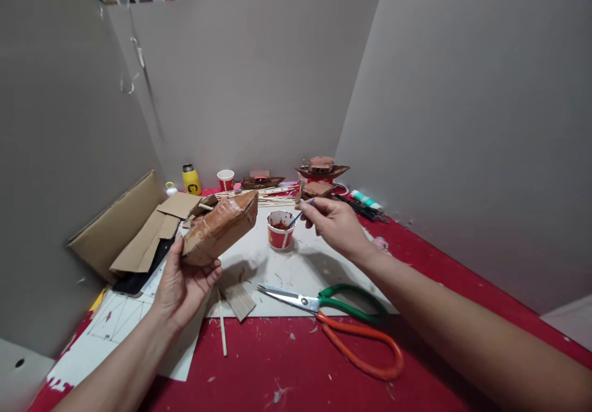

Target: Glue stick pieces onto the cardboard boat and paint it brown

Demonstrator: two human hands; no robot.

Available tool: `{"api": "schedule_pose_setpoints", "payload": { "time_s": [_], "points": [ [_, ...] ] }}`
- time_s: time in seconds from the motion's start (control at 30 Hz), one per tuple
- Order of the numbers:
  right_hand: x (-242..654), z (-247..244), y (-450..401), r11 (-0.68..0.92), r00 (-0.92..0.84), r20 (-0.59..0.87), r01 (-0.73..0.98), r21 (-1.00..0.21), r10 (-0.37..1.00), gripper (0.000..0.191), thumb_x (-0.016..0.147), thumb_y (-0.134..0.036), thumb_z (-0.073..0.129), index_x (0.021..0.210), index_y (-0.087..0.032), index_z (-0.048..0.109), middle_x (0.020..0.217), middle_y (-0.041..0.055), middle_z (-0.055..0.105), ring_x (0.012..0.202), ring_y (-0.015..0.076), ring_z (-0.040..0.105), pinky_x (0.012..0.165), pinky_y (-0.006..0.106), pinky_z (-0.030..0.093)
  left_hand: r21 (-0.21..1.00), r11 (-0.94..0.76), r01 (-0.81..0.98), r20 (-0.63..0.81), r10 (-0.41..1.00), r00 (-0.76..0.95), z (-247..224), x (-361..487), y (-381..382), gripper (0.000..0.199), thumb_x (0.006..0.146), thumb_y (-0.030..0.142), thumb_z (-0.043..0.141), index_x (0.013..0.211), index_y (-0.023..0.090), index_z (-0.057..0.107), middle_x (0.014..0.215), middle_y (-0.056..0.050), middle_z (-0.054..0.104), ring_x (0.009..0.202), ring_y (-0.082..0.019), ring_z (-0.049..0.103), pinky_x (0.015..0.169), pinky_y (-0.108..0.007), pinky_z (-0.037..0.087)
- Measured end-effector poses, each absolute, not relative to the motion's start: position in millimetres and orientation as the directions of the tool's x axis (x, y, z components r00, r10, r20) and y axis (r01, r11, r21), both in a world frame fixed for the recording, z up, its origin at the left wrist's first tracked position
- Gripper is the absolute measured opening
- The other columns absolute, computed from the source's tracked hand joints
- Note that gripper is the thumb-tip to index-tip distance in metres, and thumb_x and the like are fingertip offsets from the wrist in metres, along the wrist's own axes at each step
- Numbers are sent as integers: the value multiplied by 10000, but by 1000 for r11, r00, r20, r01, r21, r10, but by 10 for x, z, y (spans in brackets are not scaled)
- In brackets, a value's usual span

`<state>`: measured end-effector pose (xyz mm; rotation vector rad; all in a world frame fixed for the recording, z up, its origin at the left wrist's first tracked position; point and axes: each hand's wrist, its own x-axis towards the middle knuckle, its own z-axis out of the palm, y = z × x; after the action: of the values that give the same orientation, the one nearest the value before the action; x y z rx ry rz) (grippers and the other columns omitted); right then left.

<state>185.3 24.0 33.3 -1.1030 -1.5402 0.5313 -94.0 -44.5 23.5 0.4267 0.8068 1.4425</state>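
My left hand (187,285) grips a cardboard boat hull (222,227) by its near end, tilted above the table. Brown paint coats its upper face, while the side toward me is paler cardboard. In my right hand (330,219), a thin blue paintbrush (296,219) is pinched between thumb and fingers. Its lower end reaches into a red and white paper cup (280,237) with dark red-brown paint inside; the tip is hidden. Large scissors (308,303) with one green and one orange handle lie below, blades parted.
Finished-looking model boats (322,168) stand at the back, near thin wooden sticks (277,196). Cardboard pieces (145,239) lean at left beside a yellow bottle (190,179) and another paper cup (226,181). Grey panels (245,79) enclose the red table (250,369). A green-white tube (365,200) lies right.
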Motion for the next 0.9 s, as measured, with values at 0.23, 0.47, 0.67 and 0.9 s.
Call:
{"api": "schedule_pose_setpoints", "payload": {
  "time_s": [0.23, 0.47, 0.67, 0.9],
  "points": [
    [1708, 356, 421, 470, -125, 472, 480, -741, 872, 323, 783, -411, 644, 558, -181, 614, 498, -17, 564, 480, 121, 468, 483, 253, 347, 664, 146, -733, -242, 970, -27, 210, -963, -433, 310, 956, 428, 519, 1081, 161, 613, 744, -65, 706, 541, -179, 683, 515, -283, 600],
    [1915, 356, 313, 470, 34, 559, 501, -727, 829, 323, 854, -454, 566, 739, -167, 661, 601, 14, 620, 485, 123, 484, 478, 257, 360, 663, 145, -734, -245, 969, -30, 211, -971, -446, 302, 966, 410, 502, 1102, 158, 599, 735, -70, 703, 539, -183, 683, 525, -292, 603],
    [1956, 301, 168, 501, 109, 615, 479, -721, 781, 327, 868, -470, 590, 742, -176, 659, 539, -5, 569, 493, 133, 509, 482, 253, 396, 679, 132, -722, -229, 973, -38, 234, -949, -457, 241, 969, 350, 493, 1076, 161, 598, 748, -81, 719, 554, -186, 694, 549, -296, 608],
    [1935, 211, 75, 528, 167, 639, 430, -732, 750, 316, 866, -474, 614, 835, -170, 692, 668, 32, 678, 519, 134, 567, 494, 259, 461, 683, 133, -718, -253, 966, -62, 227, -949, -444, 247, 964, 363, 495, 1087, 171, 591, 754, -77, 717, 552, -184, 694, 540, -284, 605]
  ]
}}
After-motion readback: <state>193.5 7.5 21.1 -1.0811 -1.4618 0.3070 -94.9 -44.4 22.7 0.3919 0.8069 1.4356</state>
